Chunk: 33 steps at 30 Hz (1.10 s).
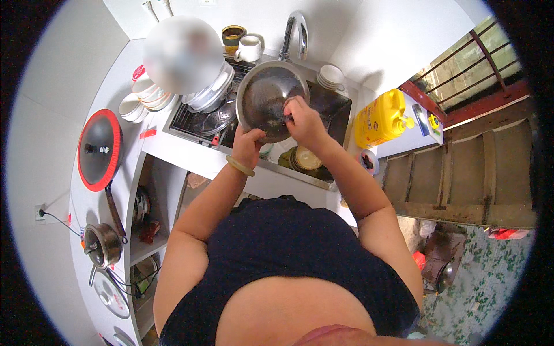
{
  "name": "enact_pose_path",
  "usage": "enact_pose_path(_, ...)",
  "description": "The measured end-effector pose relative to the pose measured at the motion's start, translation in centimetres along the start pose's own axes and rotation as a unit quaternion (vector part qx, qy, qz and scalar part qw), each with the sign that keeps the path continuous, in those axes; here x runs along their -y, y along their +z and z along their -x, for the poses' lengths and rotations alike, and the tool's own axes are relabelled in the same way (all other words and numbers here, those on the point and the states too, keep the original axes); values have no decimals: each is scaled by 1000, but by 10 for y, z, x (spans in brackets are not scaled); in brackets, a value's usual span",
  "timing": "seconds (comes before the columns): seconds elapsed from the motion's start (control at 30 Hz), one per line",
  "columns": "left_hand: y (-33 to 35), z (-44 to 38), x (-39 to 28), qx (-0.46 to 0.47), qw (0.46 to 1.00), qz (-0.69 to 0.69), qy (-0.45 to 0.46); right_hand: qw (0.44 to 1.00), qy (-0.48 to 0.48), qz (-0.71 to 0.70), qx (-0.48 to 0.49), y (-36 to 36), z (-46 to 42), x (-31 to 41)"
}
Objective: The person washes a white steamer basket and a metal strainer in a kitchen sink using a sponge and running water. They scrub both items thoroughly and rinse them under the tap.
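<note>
A round, dark pot lid with a pale metal rim (266, 93) is held up over the kitchen sink (342, 116). My left hand (247, 145), with a pale bangle at the wrist, grips its lower left edge. Curled fingers of my right hand (301, 119) touch the lid's right part; whether they hold its knob or something small cannot be told. Below the lid, stacked bowls (308, 158) sit in the sink beside a green cloth or pad (285, 160). The chrome faucet (296, 34) rises behind.
A rack with glass lids (212, 121) and bowls (212, 93) stands left of the sink. Cups (249, 48) are behind it, stacked small bowls (330, 77) at the back right corner. A yellow jug (381, 119) stands right; a red-rimmed wok lid (100, 149) and saucepan (103, 244) lie left.
</note>
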<state>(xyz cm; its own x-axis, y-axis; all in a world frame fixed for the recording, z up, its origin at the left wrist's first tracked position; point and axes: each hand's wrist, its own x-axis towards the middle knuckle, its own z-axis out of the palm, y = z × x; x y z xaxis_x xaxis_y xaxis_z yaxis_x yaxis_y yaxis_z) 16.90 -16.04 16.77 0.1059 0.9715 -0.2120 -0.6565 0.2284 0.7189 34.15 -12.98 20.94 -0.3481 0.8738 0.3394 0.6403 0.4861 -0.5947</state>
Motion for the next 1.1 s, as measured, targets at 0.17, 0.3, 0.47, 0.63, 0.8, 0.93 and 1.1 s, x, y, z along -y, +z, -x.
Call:
enact_pose_path(0.17, 0, -2, -8, 15, 1000, 7, 17, 989, -118, 88, 18, 29, 12, 11)
enact_pose_path(0.3, -18, -3, -13, 52, 998, -17, 25, 974, -151, 140, 91, 42, 25, 22)
enact_pose_path(0.47, -13, -5, -14, -3, 999, -46, 20, 906, -225, 357, 49, 39, 19, -39)
enact_pose_path(0.63, -16, -18, -6, -25, 998, -50, 4, 984, -65, 162, 33, 78, 30, -9)
enact_pose_path(0.8, -21, -17, -15, -17, 999, -45, 19, 979, -118, 145, 80, 75, 26, -8)
enact_pose_path(0.93, -31, -44, -13, 18, 997, -58, 46, 897, -208, 390, 13, 47, -2, -48)
enact_pose_path(1.1, -14, -47, -10, 1, 998, -44, 40, 999, -17, 30, -35, 97, 8, -9)
